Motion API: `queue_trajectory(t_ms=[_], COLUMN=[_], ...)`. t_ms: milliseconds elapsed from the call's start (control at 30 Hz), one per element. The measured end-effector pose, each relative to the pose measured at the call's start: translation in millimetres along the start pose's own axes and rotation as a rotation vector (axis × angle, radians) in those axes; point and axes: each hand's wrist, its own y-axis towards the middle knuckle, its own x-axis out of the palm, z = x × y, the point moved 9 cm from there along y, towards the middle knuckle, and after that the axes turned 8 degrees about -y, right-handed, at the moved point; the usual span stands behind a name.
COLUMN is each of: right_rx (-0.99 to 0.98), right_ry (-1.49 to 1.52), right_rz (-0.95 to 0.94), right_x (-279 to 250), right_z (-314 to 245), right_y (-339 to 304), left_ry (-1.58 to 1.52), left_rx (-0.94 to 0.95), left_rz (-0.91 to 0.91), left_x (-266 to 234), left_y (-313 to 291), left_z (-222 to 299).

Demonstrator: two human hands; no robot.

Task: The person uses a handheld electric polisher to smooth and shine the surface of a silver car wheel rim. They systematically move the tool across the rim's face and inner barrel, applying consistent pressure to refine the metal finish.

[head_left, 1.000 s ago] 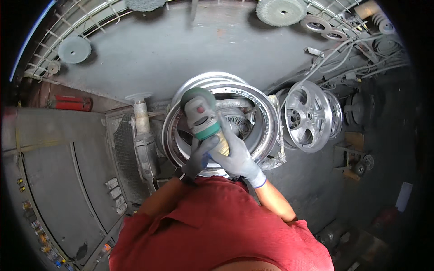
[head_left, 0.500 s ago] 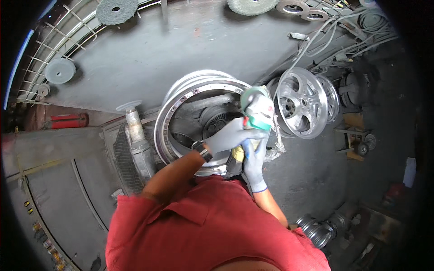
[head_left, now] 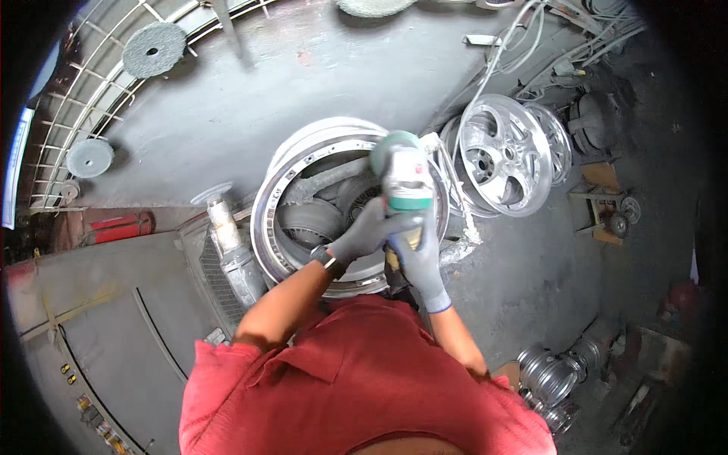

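Both gloved hands are closed on an angle grinder (head_left: 409, 178) with a green disc at its front end. My left hand (head_left: 364, 233), in a grey glove with a watch at the wrist, grips it just behind the head. Farther back, my right hand (head_left: 422, 262) wraps the body; its glove is pale with a blue cuff edge. The disc (head_left: 390, 144) overlaps the far right edge of a large metal wheel rim (head_left: 263, 220); motion blur hides whether they touch. Through the rim's open middle, dark round wheel parts (head_left: 309, 221) show below.
Several spoked alloy wheels (head_left: 531, 171) lean at the right, beside hanging hoses (head_left: 485, 83). A motor-like machine with a shaft (head_left: 241, 269) stands left of the rim. Grinding discs (head_left: 154, 50) hang on a wire rack. More shiny rims (head_left: 547, 375) lie at the lower right.
The grinder and both hands have moved left along the rim's far edge, still gripped. The view has also shifted slightly, so the wall discs and wheels sit differently.
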Motion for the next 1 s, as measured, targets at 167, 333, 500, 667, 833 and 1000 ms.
queue_trajectory(t_ms=[167,333,500,667,833,1000], right_rx=[0.072,0.157,-0.113,-0.294,-0.310,-0.230], right_ry=[0.203,0.360,-0.109,-0.279,-0.358,-0.322], right_rz=[0.358,0.269,-0.126,-0.624,-0.761,-0.454], right_x=[-39.2,-31.6,13.0,100.1,113.3,43.0], right_z=[62.0,35.4,-71.6,-131.9,-148.4,-139.9], right_y=[-44.3,-37.1,5.7,-4.8,-11.9,10.7], left_ry=[0.024,-0.196,-0.352,-0.637,-0.532,-0.675], left_rx=[-0.212,-0.182,0.096,0.424,0.612,0.316], left_rz=[-0.267,-0.174,0.068,0.472,0.509,0.337], left_x=[64.0,59.0,-7.1,-52.7,-53.0,-27.2], left_y=[28.8,18.7,-26.6,-131.4,-151.8,-66.8], left_z=[-39.3,-17.4,35.1,39.9,51.7,55.8])
